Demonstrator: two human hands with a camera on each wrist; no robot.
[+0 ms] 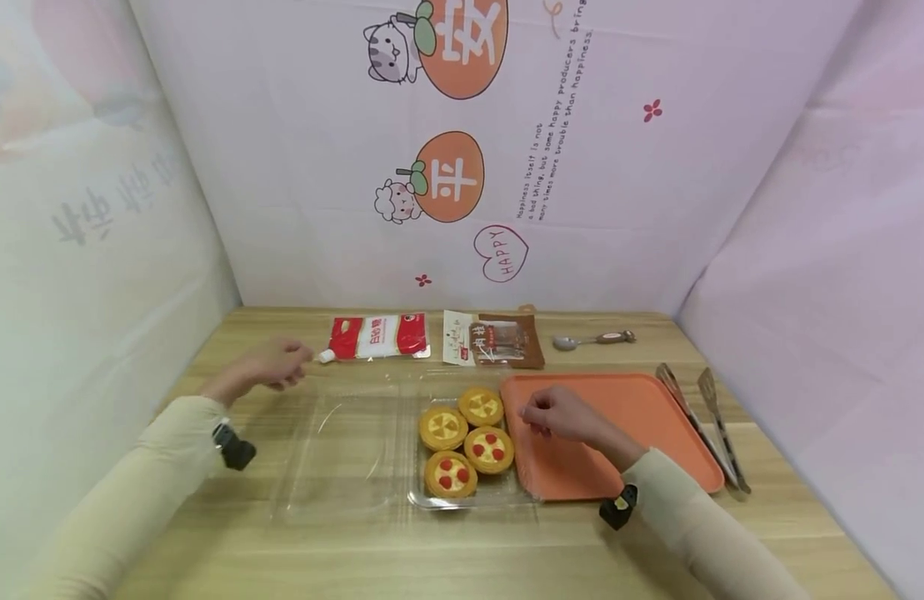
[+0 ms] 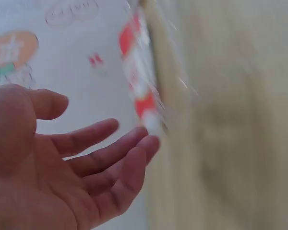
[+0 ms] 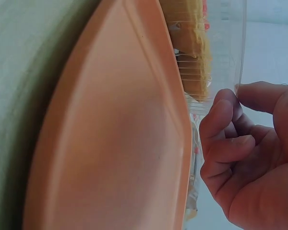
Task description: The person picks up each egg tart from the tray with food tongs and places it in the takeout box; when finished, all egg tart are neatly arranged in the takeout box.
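Observation:
A clear plastic clamshell box lies open on the table, its flat lid side to the left. In its right half sit several egg tarts, some topped with red pieces, others with yellow wedges. My right hand is over the orange tray's left side, and in the right wrist view its thumb and index finger pinch the box's thin rim. My left hand hovers left of the red and white sugar pouch, fingers loosely extended and holding nothing.
An orange tray stands right of the box, with metal tongs and a slotted turner along its right edge. Behind are a brown and white packet and a spoon. Cloth walls surround the table.

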